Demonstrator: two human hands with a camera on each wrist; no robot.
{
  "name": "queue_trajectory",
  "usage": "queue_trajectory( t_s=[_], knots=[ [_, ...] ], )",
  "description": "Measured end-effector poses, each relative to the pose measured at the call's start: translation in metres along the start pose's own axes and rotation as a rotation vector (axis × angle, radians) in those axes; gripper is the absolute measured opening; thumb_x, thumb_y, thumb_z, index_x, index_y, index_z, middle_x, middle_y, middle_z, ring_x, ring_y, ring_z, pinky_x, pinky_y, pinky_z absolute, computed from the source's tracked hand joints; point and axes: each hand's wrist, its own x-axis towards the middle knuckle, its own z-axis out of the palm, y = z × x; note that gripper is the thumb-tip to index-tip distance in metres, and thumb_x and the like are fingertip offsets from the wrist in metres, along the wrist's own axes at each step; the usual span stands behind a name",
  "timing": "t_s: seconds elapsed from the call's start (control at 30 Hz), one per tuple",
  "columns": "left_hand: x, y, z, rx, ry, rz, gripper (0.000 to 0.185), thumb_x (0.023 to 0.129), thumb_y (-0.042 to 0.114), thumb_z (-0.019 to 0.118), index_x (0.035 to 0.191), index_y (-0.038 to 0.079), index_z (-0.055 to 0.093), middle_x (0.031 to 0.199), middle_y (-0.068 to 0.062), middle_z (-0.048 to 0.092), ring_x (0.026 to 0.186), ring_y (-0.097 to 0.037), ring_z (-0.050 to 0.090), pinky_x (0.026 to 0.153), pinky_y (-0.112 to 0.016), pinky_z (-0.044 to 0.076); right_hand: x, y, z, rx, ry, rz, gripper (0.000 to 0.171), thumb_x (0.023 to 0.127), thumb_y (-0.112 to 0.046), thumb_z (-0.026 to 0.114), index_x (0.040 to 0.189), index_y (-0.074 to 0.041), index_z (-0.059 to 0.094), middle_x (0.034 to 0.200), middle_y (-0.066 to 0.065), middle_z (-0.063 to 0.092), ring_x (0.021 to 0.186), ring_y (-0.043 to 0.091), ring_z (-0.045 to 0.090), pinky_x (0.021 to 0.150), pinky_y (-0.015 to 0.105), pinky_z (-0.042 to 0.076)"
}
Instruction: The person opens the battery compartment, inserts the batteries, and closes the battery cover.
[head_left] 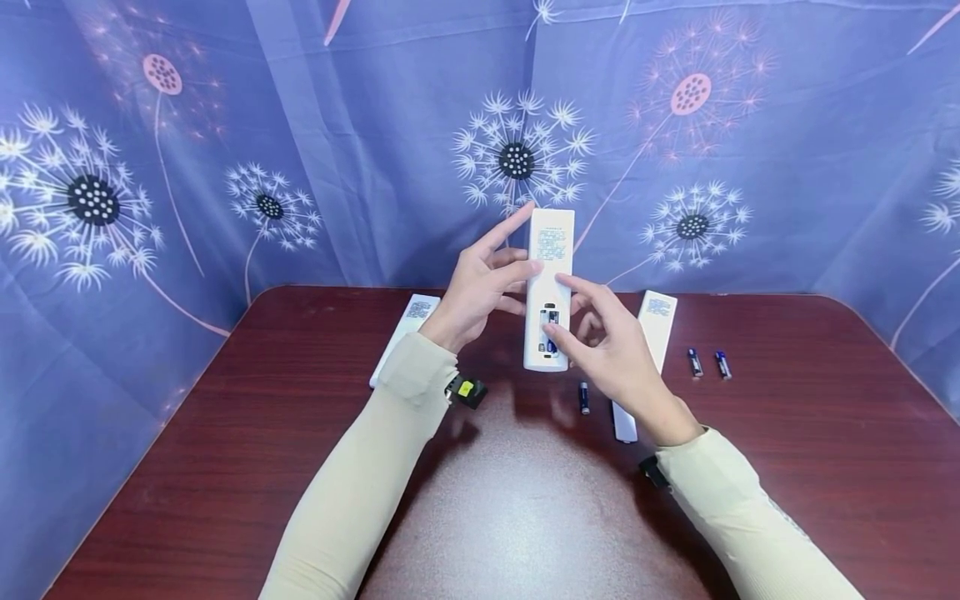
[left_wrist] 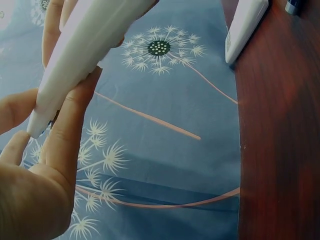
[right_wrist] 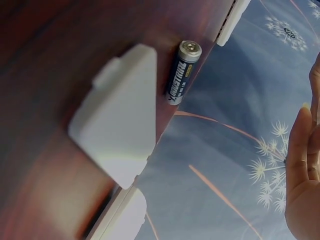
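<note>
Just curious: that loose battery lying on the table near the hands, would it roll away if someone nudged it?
Probably yes: the battery is a smooth cylinder lying on its side on the glossy table, so a sideways nudge should roll it. It looks small and stiff, likely easy to pinch, though perhaps slippery.

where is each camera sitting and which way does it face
Head: worn on the head, looking forward and down at the table; both sleeved arms show, the left hand holding the raised remote, the right hand at its open battery slot.
Left wrist: beside the left palm, looking past the table edge at the curtain; fingers on the remote.
Right wrist: looks at the table with a battery cover and a battery; only fingertips show.
Shared: head and left wrist both see the held remote.
</note>
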Motion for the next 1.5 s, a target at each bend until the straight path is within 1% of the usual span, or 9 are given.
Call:
queue_trajectory(
  t_s=[0.2,0.43,0.67,0.83,0.93,1.17,1.3,1.4,1.5],
  knots=[
    [0.000,0.003,0.000,-0.007,0.006,0.012,0.070,0.100,-0.001,0.070,0.155,0.041,0.056,0.112,-0.014,0.065,0.079,-0.029,0.074,0.059,-0.041,0.064,0.001,0.000,0.001,-0.011,0.006,-0.007,0.062,0.094,0.000,0.081,0.151,-0.009,0.057,0.100,0.007,0.064,0.055,0.014,0.055,0.050,0.019,0.049],
    [-0.001,0.004,0.000,0.020,0.022,0.024,0.070,0.101,0.000,0.069,0.156,0.042,0.055,0.116,-0.015,0.068,0.082,-0.030,0.074,0.060,-0.041,0.064,0.002,-0.005,0.000,-0.040,0.001,0.011,0.065,0.094,-0.003,0.082,0.152,-0.011,0.057,0.107,0.007,0.065,0.061,0.014,0.056,0.057,0.018,0.049],
    [0.000,0.002,-0.003,0.036,0.042,0.032,0.070,0.101,0.000,0.069,0.155,0.042,0.055,0.116,-0.016,0.069,0.082,-0.030,0.075,0.058,-0.039,0.063,0.003,-0.005,-0.004,-0.054,-0.047,0.032,0.070,0.092,-0.005,0.084,0.155,-0.013,0.055,0.115,0.008,0.066,0.065,0.015,0.059,0.061,0.019,0.052],
    [0.000,0.003,-0.003,0.054,0.049,0.033,0.070,0.101,0.001,0.069,0.157,0.041,0.054,0.117,-0.016,0.068,0.083,-0.031,0.074,0.059,-0.041,0.063,0.003,-0.006,-0.010,-0.070,-0.083,0.043,0.073,0.092,-0.006,0.084,0.157,-0.014,0.052,0.115,0.008,0.068,0.071,0.017,0.060,0.063,0.020,0.054],
    [0.001,0.003,-0.003,0.060,0.060,0.029,0.071,0.101,0.001,0.070,0.157,0.040,0.053,0.117,-0.015,0.067,0.083,-0.031,0.074,0.060,-0.041,0.064,0.002,-0.006,-0.015,-0.083,-0.114,0.072,0.076,0.093,-0.007,0.084,0.160,-0.016,0.050,0.115,0.008,0.068,0.076,0.018,0.061,0.066,0.021,0.055],
    [0.002,0.001,-0.005,0.063,0.085,0.017,0.070,0.100,0.001,0.071,0.152,0.046,0.057,0.115,-0.015,0.066,0.082,-0.032,0.074,0.061,-0.045,0.065,-0.004,-0.001,-0.031,-0.170,-0.182,0.140,0.083,0.095,-0.015,0.083,0.166,-0.020,0.039,0.121,0.006,0.068,0.090,0.018,0.065,0.076,0.023,0.054],
    [0.002,0.001,-0.006,0.070,0.097,0.015,0.070,0.100,0.000,0.070,0.152,0.046,0.058,0.115,-0.015,0.067,0.083,-0.032,0.074,0.061,-0.045,0.065,-0.005,-0.001,-0.039,-0.207,-0.245,0.157,0.084,0.095,-0.019,0.084,0.166,-0.019,0.038,0.123,0.004,0.067,0.096,0.018,0.066,0.079,0.032,0.056],
    [0.002,0.001,-0.006,0.073,0.100,0.019,0.070,0.100,0.001,0.070,0.152,0.046,0.058,0.115,-0.015,0.066,0.084,-0.033,0.075,0.061,-0.045,0.065,-0.007,0.001,-0.044,-0.239,-0.301,0.151,0.081,0.093,-0.019,0.086,0.162,-0.014,0.044,0.124,0.006,0.067,0.102,0.022,0.067,0.082,0.043,0.058],
    [0.002,0.002,-0.007,0.071,0.098,0.020,0.069,0.101,0.002,0.071,0.152,0.047,0.058,0.115,-0.015,0.066,0.083,-0.033,0.074,0.060,-0.044,0.064,-0.009,0.004,-0.048,-0.274,-0.357,0.151,0.078,0.093,-0.019,0.087,0.159,-0.009,0.047,0.125,0.011,0.068,0.109,0.026,0.067,0.083,0.049,0.058]
  ],
)
